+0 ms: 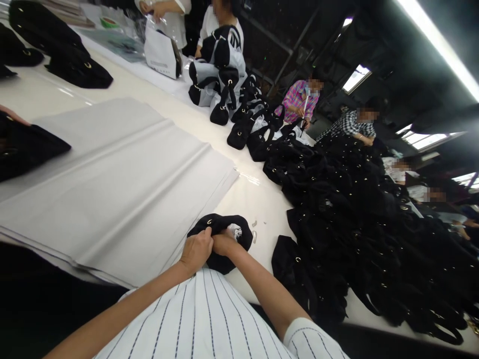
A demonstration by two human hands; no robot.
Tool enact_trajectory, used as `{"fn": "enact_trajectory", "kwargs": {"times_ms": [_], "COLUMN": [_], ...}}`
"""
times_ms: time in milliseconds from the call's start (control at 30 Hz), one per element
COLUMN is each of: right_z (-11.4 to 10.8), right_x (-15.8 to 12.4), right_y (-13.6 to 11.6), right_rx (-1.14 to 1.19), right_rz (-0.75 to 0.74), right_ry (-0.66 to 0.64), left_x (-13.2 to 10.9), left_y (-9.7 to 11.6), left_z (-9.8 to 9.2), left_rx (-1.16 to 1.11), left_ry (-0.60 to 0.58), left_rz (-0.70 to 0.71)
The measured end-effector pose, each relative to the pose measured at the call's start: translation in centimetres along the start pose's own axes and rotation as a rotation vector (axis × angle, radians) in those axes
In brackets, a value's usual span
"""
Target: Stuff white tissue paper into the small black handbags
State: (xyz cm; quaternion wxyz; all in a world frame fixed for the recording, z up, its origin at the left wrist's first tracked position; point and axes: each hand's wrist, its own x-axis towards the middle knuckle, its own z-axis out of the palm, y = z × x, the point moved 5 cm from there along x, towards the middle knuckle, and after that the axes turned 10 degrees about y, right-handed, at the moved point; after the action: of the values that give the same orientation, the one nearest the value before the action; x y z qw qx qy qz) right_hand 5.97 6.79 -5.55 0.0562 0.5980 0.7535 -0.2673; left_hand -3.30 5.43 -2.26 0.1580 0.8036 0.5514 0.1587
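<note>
Close in front of my striped shirt, a black fabric bag (245,232) with a gold ring lies at the table's edge, its mouth showing some white stuffing. My left hand (197,249) is closed on the bag's near left rim. Into the opening reaches my right hand (223,243), its fingers mostly hidden inside, so I cannot see what they hold. To the left of the bag spreads a broad stack of pale grey paper sheets (123,164).
A heap of black bags (337,209) covers the right side of the table. Grey-wrapped bags (204,82) are piled at the back. Several people work along the far side. More black bags (71,55) lie at far left, where another person's hand (13,114) shows.
</note>
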Motion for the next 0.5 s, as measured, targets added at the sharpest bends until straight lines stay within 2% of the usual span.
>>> {"fn": "enact_trajectory", "kwargs": {"times_ms": [67, 133, 200, 333, 500], "right_z": [-0.8, -1.7, -2.3, -1.9, -1.0], "right_x": [-1.6, -3.2, -4.4, -4.5, -2.5], "right_y": [-0.3, -0.8, -1.3, -1.5, -1.4], "right_rx": [0.001, 0.059, 0.133, 0.135, 0.027], "right_rz": [-0.041, -0.142, -0.259, -0.347, -0.262], "right_ry": [0.08, 0.195, 0.257, 0.177, 0.109], "left_x": [0.0, -0.1, -0.2, -0.2, 0.1], "left_y": [-0.7, -1.4, -1.9, -1.6, -0.9], "left_z": [-0.1, -0.1, 0.0, 0.0, 0.1], "left_rx": [-0.03, -0.07, -0.11, -0.146, -0.077], "left_ry": [0.025, 0.045, 0.061, 0.077, 0.061], "left_rz": [-0.054, -0.109, -0.14, -0.115, -0.052]}}
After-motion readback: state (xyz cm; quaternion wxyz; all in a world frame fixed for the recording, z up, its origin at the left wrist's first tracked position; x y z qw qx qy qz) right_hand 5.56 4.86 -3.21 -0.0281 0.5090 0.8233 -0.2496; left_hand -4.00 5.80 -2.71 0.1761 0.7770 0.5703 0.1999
